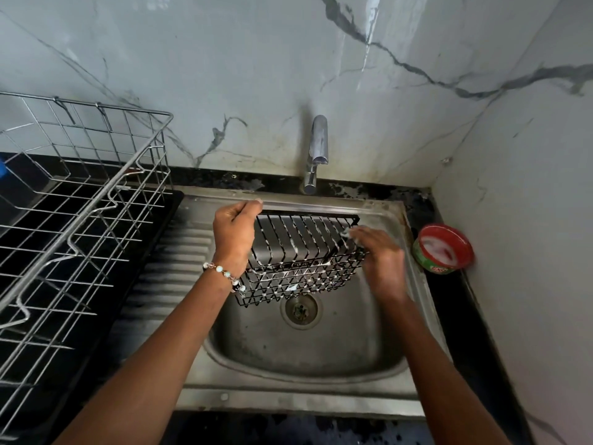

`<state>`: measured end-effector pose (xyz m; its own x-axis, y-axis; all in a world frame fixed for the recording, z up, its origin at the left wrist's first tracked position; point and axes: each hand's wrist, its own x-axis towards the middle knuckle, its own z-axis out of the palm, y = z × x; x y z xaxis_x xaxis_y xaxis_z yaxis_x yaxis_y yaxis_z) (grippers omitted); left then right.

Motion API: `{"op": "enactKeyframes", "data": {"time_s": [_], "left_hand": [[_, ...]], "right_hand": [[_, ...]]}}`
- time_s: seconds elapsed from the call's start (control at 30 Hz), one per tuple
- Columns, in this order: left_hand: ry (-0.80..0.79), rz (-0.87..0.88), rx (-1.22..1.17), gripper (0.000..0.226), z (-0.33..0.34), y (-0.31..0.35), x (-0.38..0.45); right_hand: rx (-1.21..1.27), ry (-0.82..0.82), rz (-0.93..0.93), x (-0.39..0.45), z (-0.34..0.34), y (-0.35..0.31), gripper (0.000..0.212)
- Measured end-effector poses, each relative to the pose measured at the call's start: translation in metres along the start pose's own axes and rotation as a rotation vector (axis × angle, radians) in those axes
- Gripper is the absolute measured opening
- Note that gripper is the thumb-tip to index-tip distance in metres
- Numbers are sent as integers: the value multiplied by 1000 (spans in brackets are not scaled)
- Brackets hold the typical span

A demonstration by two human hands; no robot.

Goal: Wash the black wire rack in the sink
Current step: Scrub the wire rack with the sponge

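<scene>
Hanging over the steel sink (369,358), the black wire rack (305,261) is held tilted above the drain (301,310), clear of the basin floor; white suds cling to its wires. The left hand (234,232) has its fingers curled round the rack's upper left corner, close under the sink's back rim; a beaded bracelet (224,274) circles that wrist. The right hand (382,255) is at the rack's right side, blurred, with something pale and sudsy at its fingertips; whether it grips that or the rack, I cannot tell. The basin lies open below and in front of the rack; the ridged draining board (179,258) lies to the left. The tap (316,152) stands at the back wall, its spout above the rack's far edge. A large silver wire dish rack (80,203) crowds the left counter, its corner close to the left hand. A round red-rimmed green tub (444,248) of soap sits tight in the right corner beside the sink's edge; its red label shows letters too partial to read.
</scene>
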<state>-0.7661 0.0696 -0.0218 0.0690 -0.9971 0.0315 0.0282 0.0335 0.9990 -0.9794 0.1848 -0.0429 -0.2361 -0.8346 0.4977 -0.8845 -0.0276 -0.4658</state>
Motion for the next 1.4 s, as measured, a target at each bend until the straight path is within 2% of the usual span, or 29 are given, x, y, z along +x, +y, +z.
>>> {"op": "enactKeyframes", "data": {"time_s": [0.1,0.17,0.23,0.3,0.37,0.4,0.53,0.63,0.7,0.87,0.93,1.03,1.13,1.2,1.3,1.4], "left_hand": [[10,-46,-7,55,2,-2,-2],[22,-74,-11,50,4,-4,-3],[26,-81,-11,45,7,-3,-4],[12,-73,-6,34,9,-1,-6],[3,-71,-9,33,8,1,-6],[-5,-79,-10,35,5,2,-6],[-20,-131,-48,33,-8,2,-1],[2,-163,-71,35,-11,-1,1],[12,-190,-80,37,-11,-2,0],[98,-290,-115,38,-8,-7,-1],[107,-312,-113,38,-5,-8,1],[100,-304,-90,41,1,-7,1],[77,-290,-69,41,8,-6,2],[62,-288,-55,42,13,-5,2],[70,-291,-51,45,17,-6,1],[86,-321,-60,54,14,-8,3]], "right_hand": [[-67,-30,185,7,-2,3,62],[-76,-22,221,10,5,-17,60],[-3,-19,83,9,16,-45,61],[89,-65,-132,5,21,-71,60],[148,-121,-301,7,17,-81,59],[158,-126,-327,11,15,-76,59],[92,-27,-100,27,0,-23,59],[74,34,175,31,-8,6,53],[72,-4,394,28,-9,16,41],[414,57,798,10,-3,29,31],[440,112,900,11,-9,44,28],[323,252,941,18,-27,74,13],[152,346,940,23,-53,92,16],[-7,256,902,24,-63,103,17],[-112,68,914,24,-64,108,22],[-240,53,787,26,-52,96,22]]}}
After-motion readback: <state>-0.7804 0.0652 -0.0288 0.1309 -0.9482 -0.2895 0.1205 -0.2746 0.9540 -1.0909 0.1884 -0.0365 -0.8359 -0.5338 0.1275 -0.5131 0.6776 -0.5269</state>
